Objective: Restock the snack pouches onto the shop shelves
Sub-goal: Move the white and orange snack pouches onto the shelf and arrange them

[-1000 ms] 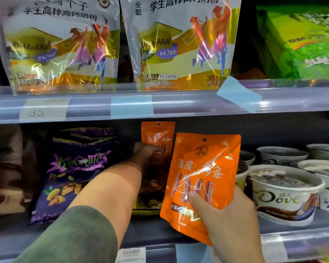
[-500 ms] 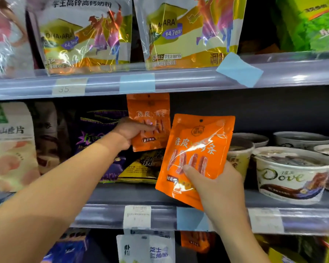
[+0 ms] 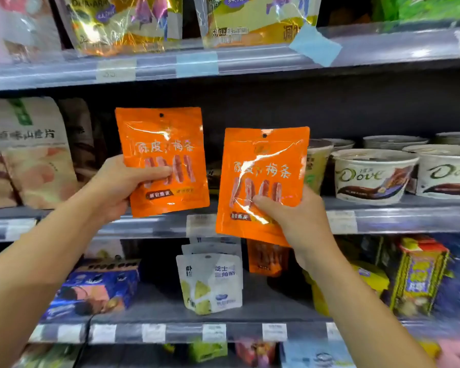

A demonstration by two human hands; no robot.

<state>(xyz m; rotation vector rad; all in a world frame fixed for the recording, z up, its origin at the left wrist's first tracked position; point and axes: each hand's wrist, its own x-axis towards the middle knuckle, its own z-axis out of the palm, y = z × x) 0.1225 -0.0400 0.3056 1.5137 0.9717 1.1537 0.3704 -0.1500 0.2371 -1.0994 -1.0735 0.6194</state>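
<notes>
Two bare forearms reach up from the bottom corners toward the shelving. The left hand (image 3: 117, 185) grips one glossy orange foil snack pouch (image 3: 162, 144) by its lower left edge, thumb pressed across the front and fingers curled behind, holding it upright in front of the middle shelf. The right hand (image 3: 292, 216) pinches a second, matching orange pouch (image 3: 263, 166) at its lower right corner, thumb on the front, the rest of the fingers hidden behind; this pouch sits a little lower and tilts slightly. The two pouches hang side by side in the air with a narrow gap between them, neither resting on a shelf.

Behind and below the right-hand pouch, on the lower shelf, a white stand-up pouch with a green triangle print (image 3: 210, 282) stands near the front, and another orange pouch (image 3: 266, 258) of the same kind sits just behind it to the right. A blue printed carton (image 3: 98, 288) lies to the left on that shelf, and a yellow and blue box (image 3: 420, 277) stands to the right.

On the middle shelf (image 3: 409, 219), white round chocolate tubs marked Dove (image 3: 372, 176) stand in a row to the right, and beige paper-look bags (image 3: 29, 152) stand to the left. Farthest up, clear shiny gold-printed bags (image 3: 125, 22) line the top shelf, with a pale blue paper tag (image 3: 314, 46) stuck askew on its rail.
</notes>
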